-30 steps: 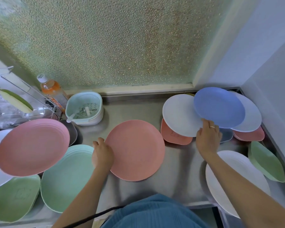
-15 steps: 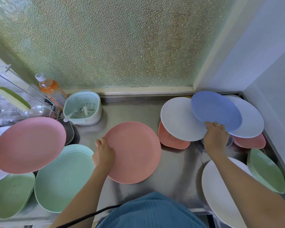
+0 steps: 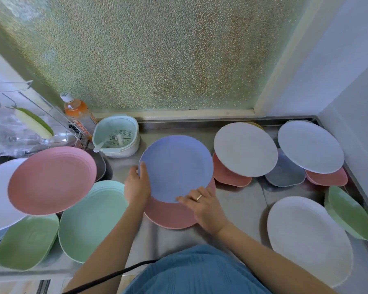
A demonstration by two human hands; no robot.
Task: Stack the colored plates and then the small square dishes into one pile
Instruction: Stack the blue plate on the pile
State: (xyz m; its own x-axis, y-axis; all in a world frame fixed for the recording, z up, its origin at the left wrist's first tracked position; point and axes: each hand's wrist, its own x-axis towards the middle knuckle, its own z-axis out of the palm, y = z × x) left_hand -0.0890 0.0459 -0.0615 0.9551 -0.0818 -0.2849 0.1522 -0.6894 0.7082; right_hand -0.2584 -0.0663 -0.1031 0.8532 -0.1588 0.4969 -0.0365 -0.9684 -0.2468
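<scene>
Blue plate (image 3: 176, 166) held above coral plate (image 3: 170, 216)

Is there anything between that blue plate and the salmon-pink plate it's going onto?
Nothing visible. The blue plate already overlaps the salmon-pink plate on the steel counter, held at its edges by the left hand and right hand. Whether it rests flat cannot be told.
</scene>
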